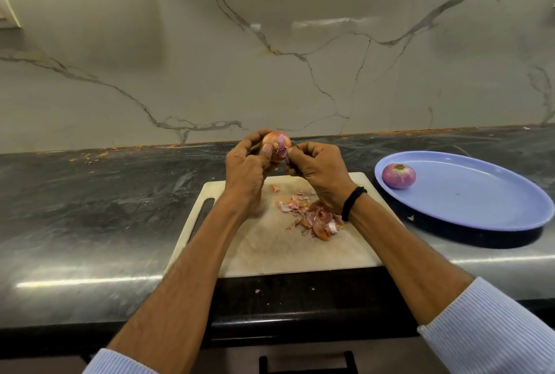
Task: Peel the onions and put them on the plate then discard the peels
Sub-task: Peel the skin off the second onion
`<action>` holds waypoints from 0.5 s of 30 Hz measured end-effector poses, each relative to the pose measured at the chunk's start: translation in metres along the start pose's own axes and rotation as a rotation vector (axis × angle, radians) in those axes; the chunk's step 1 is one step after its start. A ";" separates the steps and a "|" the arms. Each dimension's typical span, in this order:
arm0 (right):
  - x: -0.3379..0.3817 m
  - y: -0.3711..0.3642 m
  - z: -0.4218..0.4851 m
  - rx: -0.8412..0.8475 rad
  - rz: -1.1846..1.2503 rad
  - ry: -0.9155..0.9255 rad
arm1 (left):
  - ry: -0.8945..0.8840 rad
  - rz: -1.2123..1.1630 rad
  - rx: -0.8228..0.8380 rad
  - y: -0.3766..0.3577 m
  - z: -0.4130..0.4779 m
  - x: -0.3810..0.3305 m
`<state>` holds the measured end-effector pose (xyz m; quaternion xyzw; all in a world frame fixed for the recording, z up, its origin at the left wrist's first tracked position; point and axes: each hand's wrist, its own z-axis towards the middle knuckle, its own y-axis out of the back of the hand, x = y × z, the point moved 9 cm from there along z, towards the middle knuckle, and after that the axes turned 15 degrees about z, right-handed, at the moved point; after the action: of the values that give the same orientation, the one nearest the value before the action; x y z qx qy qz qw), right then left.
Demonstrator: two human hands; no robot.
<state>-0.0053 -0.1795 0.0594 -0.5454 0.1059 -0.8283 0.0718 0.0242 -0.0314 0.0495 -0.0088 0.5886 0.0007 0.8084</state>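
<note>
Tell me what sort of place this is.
Probably a kitchen: a stone counter against a marbled wall, a cutting board strewn with onion peels, and a blue plate holding a peeled onion. The left hand holds another onion while the right hand pinches its skin.

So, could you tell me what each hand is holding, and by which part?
The left hand grips the half-peeled onion round its side, thumb on its front; the right hand pinches loose skin on the onion's near face.

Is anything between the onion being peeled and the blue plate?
Nothing visible. Only a corner of the cutting board and counter lie between the held onion and the blue plate, whose left side holds a peeled onion.
</note>
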 end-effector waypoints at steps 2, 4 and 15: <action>-0.001 0.001 0.001 -0.005 0.047 -0.016 | 0.041 -0.055 0.006 0.000 0.000 0.002; -0.003 0.001 0.002 -0.006 0.091 -0.038 | 0.084 -0.110 0.012 -0.001 -0.001 0.004; -0.009 -0.001 0.001 -0.080 0.562 -0.200 | 0.231 -0.404 0.037 -0.009 -0.010 0.006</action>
<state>-0.0008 -0.1769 0.0523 -0.5763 0.2777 -0.7132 0.2866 0.0169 -0.0401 0.0411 -0.1115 0.6634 -0.1728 0.7194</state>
